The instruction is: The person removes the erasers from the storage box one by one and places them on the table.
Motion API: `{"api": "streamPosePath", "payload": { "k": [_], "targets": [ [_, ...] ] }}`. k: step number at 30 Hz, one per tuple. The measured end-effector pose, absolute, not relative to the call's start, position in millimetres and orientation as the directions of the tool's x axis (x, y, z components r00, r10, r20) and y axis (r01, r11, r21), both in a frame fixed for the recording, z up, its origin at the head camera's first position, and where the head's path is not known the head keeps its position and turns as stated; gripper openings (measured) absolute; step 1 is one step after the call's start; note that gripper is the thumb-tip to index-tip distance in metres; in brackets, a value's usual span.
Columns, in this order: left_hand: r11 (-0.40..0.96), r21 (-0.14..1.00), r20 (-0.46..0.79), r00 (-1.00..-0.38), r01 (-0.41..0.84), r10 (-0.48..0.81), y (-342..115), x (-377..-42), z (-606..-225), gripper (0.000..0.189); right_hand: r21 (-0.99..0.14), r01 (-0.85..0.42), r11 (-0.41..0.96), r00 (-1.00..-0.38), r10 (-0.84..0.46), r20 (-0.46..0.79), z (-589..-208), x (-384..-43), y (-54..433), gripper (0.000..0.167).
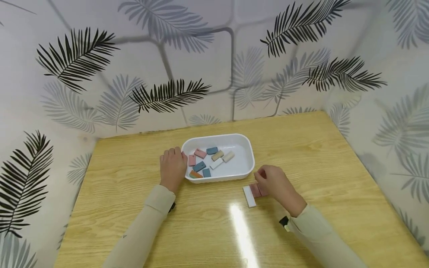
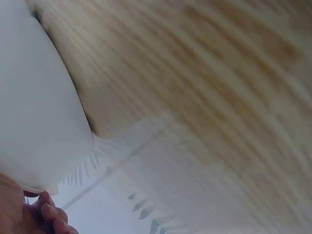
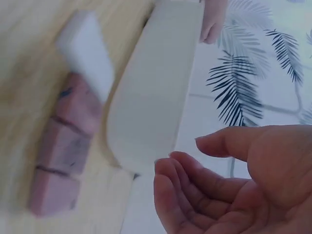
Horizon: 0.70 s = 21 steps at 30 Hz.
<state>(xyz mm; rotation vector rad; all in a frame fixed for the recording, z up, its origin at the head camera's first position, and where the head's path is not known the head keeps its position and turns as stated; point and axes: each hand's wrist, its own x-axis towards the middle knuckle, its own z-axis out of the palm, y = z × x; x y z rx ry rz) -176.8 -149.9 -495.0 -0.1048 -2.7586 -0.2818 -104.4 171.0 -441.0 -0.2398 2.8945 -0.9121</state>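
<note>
My left hand [image 1: 172,169] holds the left rim of a white tray [image 1: 246,150], its fingers curled at the edge. In the left wrist view those fingers [image 2: 54,214] show beside the tray's wall [image 2: 39,97]. My right hand [image 1: 273,182] hovers over a short row on the table, thumb and fingers loosely curved with a gap and nothing between them. That row has a white block [image 1: 249,196] at its left end, then pink blocks [image 1: 255,190], partly covered by the hand in the head view. The right wrist view shows three pink blocks [image 3: 63,146] lined up.
Inside the tray lie several small blocks: pink [image 1: 200,153], blue [image 1: 199,166], tan [image 1: 218,155], white [image 1: 216,163] and an orange-and-green one [image 1: 196,174]. A wood-grain table [image 1: 127,175] carries everything, with a leaf-patterned covering [image 1: 201,67] behind it.
</note>
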Motion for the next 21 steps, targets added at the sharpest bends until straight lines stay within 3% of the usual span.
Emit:
{"api": "streamPosePath", "payload": {
  "k": [8,15,21],
  "targets": [
    [0.981,0.171,0.347,-0.937,0.090,0.026,-150,-178,-495,0.026,-0.643,-0.251,0.723,-0.941,-0.337,-0.012,-429,-133,140,0.016],
    [0.981,0.170,0.353,-0.935,0.093,0.027,-149,-178,-493,0.024,-0.560,-0.361,0.746,-0.892,-0.451,-0.027,-447,-163,127,0.023],
    [0.979,0.178,0.326,-0.945,0.098,0.035,-149,-178,-493,0.027,-0.472,-0.407,0.782,-0.887,-0.461,0.002,-464,-182,122,0.024]
  ]
}}
